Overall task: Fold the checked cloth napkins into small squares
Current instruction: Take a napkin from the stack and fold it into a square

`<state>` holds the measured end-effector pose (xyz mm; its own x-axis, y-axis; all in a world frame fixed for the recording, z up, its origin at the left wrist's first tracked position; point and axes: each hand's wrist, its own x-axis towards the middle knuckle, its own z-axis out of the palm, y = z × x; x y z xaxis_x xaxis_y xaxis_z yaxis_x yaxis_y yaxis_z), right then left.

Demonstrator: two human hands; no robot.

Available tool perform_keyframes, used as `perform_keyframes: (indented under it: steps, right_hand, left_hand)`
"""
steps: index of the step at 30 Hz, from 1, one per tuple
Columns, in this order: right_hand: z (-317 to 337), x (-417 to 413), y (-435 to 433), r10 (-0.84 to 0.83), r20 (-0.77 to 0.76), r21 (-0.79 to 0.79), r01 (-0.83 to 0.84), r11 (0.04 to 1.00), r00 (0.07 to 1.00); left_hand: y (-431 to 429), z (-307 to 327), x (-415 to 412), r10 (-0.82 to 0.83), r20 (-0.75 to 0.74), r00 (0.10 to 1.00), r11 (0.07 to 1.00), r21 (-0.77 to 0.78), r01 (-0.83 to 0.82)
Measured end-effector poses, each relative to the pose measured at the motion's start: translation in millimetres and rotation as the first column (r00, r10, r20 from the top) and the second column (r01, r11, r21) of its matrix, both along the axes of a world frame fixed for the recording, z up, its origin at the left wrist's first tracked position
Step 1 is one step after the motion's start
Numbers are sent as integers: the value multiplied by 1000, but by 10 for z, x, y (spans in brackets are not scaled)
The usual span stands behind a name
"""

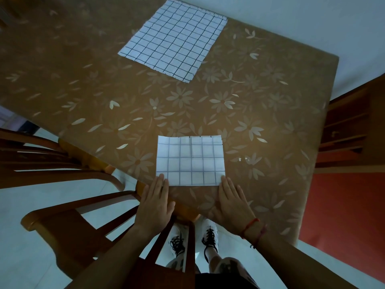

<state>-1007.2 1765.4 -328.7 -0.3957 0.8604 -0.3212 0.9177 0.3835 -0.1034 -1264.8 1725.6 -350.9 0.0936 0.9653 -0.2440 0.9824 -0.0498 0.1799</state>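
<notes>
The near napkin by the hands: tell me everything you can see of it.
The near napkin is white cloth with a faint grey check. It looks folded into a flat rectangle and lies on the flowered tablecloth, close to the near edge. Dark line ends show along its far edge. The left hand and right hand, fingers straight, touch its two near corners.

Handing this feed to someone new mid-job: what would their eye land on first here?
First, the white checked folded napkin at the near edge of the floral table, with the left hand and right hand lying flat, fingertips touching its near corners. Next, the larger napkin, spread flat at the far side of the table.
</notes>
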Motion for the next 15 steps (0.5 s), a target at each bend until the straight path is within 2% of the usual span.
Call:
perform_keyframes:
  steps: [5, 8, 10, 13, 15]
  right_hand:
    - [150, 5, 129, -125, -216, -155, 93, 984, 968]
    - [243, -17, 328, -349, -449, -205, 286, 936, 822]
    - [341, -43, 467, -525, -503, -332, 407, 851, 686]
    - [338, -17, 698, -795, -413, -541, 582, 607, 445]
    - [311, 16, 821, -882, -347, -623, 625, 470, 318]
  left_hand:
    - [92, 61, 30, 28, 35, 999, 999, 36, -29]
    - [159, 111, 73, 48, 101, 994, 996, 73, -56]
    - [193, 127, 106, 43, 145, 988, 995, 82, -55]
    - [246, 122, 154, 39, 185, 982, 994, 93, -57]
    - [279, 115, 176, 38, 194, 980, 994, 90, -56]
